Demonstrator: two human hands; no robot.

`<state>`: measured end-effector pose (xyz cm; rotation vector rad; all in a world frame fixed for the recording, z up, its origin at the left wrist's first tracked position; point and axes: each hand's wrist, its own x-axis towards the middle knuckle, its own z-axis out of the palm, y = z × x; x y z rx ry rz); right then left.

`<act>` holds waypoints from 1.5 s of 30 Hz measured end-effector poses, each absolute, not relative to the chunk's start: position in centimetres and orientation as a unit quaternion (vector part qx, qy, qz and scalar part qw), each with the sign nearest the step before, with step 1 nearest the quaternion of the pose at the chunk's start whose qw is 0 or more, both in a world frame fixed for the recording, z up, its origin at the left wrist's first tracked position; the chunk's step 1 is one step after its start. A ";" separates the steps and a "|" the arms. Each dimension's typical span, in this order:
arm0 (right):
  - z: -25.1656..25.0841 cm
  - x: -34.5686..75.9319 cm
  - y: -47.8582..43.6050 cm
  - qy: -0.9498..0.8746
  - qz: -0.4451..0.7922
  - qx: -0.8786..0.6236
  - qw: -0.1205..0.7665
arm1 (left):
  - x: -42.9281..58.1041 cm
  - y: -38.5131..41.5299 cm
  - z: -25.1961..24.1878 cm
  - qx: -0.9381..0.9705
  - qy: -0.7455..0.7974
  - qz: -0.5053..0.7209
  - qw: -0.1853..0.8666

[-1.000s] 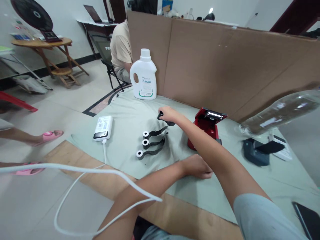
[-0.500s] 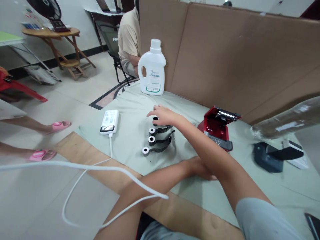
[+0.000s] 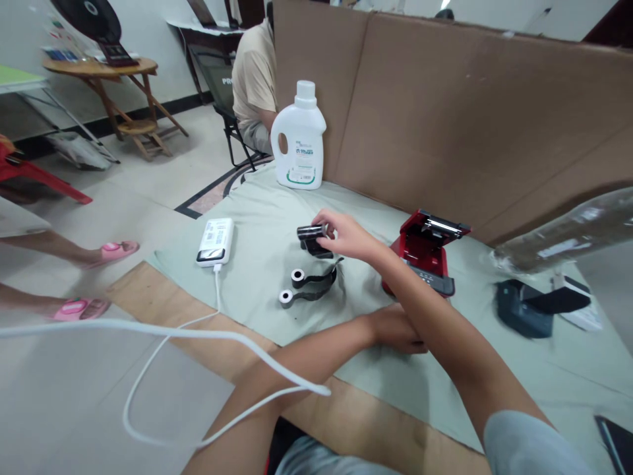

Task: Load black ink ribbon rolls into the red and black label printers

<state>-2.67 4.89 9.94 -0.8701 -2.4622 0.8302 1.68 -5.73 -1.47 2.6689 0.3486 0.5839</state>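
Note:
My right hand is closed on a roll of black tape-like strip, with the fingers at its right end. Black strip hangs just below it; whether this is a second roll I cannot tell. Two more rolls, an upper one and a lower one, lie on the cloth with pale ends showing and their strips trailing right. Under my right forearm, my left hand rests on the cloth with curled fingers, partly covered. Beyond the forearm stands a red printer-like device, lid raised.
A white detergent bottle stands before a tall cardboard panel. To the left lies a white power bank with a white cable. At right are a dark device and a plastic-wrapped roll. Other people are nearby.
My right hand has closed on a black roll and turned it sideways, shifting slightly right. The uppermost of the uncovered rolls has left its place on the cloth. My left hand stays put.

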 end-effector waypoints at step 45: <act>9.1 17.4 2.3 -0.730 0.054 -0.681 0.010 | -0.1 -3.8 0.7 0.848 0.341 0.399 -0.075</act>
